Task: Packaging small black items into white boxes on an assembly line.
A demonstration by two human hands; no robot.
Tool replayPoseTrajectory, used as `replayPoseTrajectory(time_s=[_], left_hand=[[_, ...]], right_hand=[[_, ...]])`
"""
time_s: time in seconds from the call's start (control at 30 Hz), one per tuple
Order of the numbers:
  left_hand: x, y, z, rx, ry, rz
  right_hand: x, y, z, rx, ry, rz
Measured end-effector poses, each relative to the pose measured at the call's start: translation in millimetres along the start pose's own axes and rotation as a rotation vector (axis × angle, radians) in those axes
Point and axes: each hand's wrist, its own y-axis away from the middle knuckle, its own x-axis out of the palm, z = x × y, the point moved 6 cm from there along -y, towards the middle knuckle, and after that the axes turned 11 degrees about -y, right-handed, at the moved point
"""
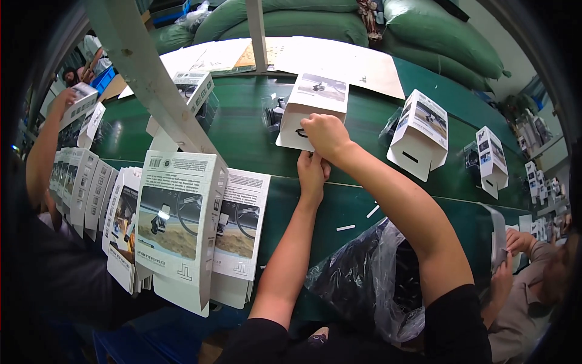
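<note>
A white printed box (316, 109) lies on the green work surface in front of me, its flap end turned toward me. My right hand (328, 137) is closed in a fist-like pinch against this end, beside a small dark curved piece (300, 132) at the flap. Whatever its fingers grip is hidden. Just below, at the flap's lower edge, my left hand (313, 172) has its fingers curled together; what is in them cannot be made out. A dark device in clear plastic (274, 114) sits against the box's left side.
Close on my left stand several printed boxes (173, 212). An open clear bag of black parts (379, 273) lies before me, with small white strips (345, 228) nearby. More boxes (421, 130) lie along the right. A post (151, 73) crosses the left side. Co-workers' hands (518, 241) show at both sides.
</note>
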Motion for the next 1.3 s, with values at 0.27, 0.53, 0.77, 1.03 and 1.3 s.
replayPoseTrajectory(time_s=[0.27,0.53,0.77,1.03,1.3], left_hand=[[2,2,-1,-0.043,-0.037,0.031],[5,1,-4,-0.059,-0.089,0.085],[4,-3,5,-0.121,-0.149,0.175],[7,-8,13,-0.186,-0.078,0.307],[9,-4,13,-0.176,-0.121,0.403]], right_hand=[[-7,3,-8,0.063,0.03,-0.05],[-6,9,-14,-0.043,-0.032,-0.001],[2,13,-31,0.008,-0.111,0.106],[-8,27,-28,-0.1,0.065,0.074],[2,39,-30,-0.015,0.089,0.157]])
